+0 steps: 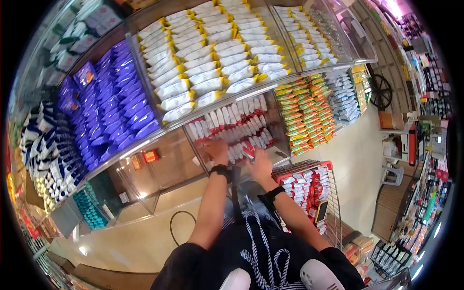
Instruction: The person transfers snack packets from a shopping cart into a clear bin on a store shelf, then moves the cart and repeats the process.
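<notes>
My left hand is covering some white and red packets at about seven o'clock of the clear bin; I cannot tell if it is holding any. My right hand is resting at five o'clock, and its fingertips are touching one red packet; I cannot tell if they are gripping it. White and yellow bags are lying at twelve o'clock, purple bags at ten. From my right hand, a cart is standing at four o'clock, carrying similar packets.
</notes>
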Demonstrator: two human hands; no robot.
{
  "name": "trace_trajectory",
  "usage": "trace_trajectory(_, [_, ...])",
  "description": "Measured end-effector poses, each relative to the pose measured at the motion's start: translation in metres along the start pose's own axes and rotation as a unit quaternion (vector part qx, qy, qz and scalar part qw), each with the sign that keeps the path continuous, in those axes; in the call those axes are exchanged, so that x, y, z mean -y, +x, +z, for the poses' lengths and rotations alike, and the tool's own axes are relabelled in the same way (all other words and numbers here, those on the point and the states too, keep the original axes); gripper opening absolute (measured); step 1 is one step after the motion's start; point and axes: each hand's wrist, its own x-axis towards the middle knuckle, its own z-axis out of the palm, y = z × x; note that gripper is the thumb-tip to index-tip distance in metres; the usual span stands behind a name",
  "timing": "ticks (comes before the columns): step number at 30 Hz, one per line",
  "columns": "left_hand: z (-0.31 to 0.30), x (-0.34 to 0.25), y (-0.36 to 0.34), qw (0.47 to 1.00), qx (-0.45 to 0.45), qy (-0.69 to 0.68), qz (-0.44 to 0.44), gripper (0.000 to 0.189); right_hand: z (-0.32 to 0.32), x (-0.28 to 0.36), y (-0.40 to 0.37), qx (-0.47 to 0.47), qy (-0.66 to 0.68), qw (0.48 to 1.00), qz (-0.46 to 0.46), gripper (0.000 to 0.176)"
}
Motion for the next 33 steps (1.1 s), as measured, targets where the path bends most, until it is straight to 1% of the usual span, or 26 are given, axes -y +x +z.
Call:
trace_trajectory(1, [-0.004,0.0,-0.004,1.0,-0.003,0.019,0.006,0.079,-0.001,0.004,0.0,-0.003,0.029,0.999,0.033,0.051])
trace_trajectory(2, [-0.007,0.006,-0.013,0.998,0.003,-0.021,0.054,0.073,-0.003,0.007,0.0,-0.005,0.059,0.996,0.067,0.052])
trace_trajectory(3, [-0.027,0.008,-0.03,0.993,0.013,-0.064,0.103,0.068,-0.003,0.012,0.003,-0.007,0.088,0.991,0.099,0.052])
trace_trajectory(4, [-0.048,0.01,-0.047,0.983,0.027,-0.105,0.15,0.062,0.001,0.014,0.007,-0.019,0.127,0.989,0.072,0.052])
trace_trajectory(6, [-0.097,0.016,-0.085,0.951,0.113,-0.047,0.283,0.046,0.018,0.014,0.02,-0.04,0.204,0.978,0.021,0.052])
trace_trajectory(7, [-0.108,0.024,-0.102,0.951,0.105,-0.117,0.267,0.029,0.022,0.02,0.025,0.005,0.245,0.969,0.016,0.054])
trace_trajectory(8, [-0.118,0.034,-0.117,0.945,0.096,-0.186,0.251,0.017,0.029,0.026,0.031,0.038,0.251,0.967,0.001,0.054])
trace_trajectory(9, [-0.131,0.046,-0.128,0.933,0.029,-0.197,0.299,0.012,0.036,0.033,0.038,0.071,0.256,0.964,-0.013,0.054])
trace_trajectory(11, [-0.153,0.069,-0.136,0.89,-0.106,-0.212,0.389,0.004,0.046,0.055,0.05,0.126,0.254,0.959,-0.027,0.053])
trace_trajectory(14, [-0.155,0.09,-0.112,0.837,-0.214,-0.276,0.421,0.005,0.06,0.079,0.059,0.2,0.29,0.936,0.021,0.052])
trace_trajectory(15, [-0.156,0.093,-0.104,0.827,-0.234,-0.3,0.414,0.004,0.076,0.078,0.062,0.176,0.244,0.953,-0.042,0.05])
trace_trajectory(17, [-0.137,0.101,-0.088,0.835,-0.253,-0.265,0.411,0.007,0.097,0.07,0.068,0.196,0.228,0.952,-0.047,0.046])
trace_trajectory(19, [-0.123,0.104,-0.078,0.838,-0.265,-0.234,0.415,0.009,0.101,0.068,0.072,0.2,0.229,0.95,-0.066,0.04])
trace_trajectory(22, [-0.108,0.097,-0.075,0.841,-0.276,-0.196,0.421,0.011,0.106,0.066,0.078,0.25,0.179,0.95,-0.056,0.05])
trace_trajectory(23, [-0.106,0.096,-0.075,0.845,-0.279,-0.188,0.415,0.012,0.107,0.066,0.079,0.263,0.196,0.943,-0.054,0.05])
trace_trajectory(26, [-0.106,0.095,-0.076,0.848,-0.289,-0.179,0.407,0.015,0.136,0.058,0.072,0.182,0.131,0.972,-0.066,0.053])
trace_trajectory(29, [-0.103,0.096,-0.074,0.852,-0.283,-0.171,0.407,0.015,0.122,0.079,0.065,0.167,0.085,0.982,-0.004,0.056])
trace_trajectory(32, [-0.104,0.095,-0.074,0.848,-0.293,-0.165,0.409,0.016,0.121,0.085,0.072,0.205,0.013,0.978,0.03,0.057])
trace_trajectory(33, [-0.106,0.095,-0.074,0.845,-0.301,-0.164,0.411,0.017,0.116,0.087,0.075,0.248,0.011,0.967,0.051,0.059])
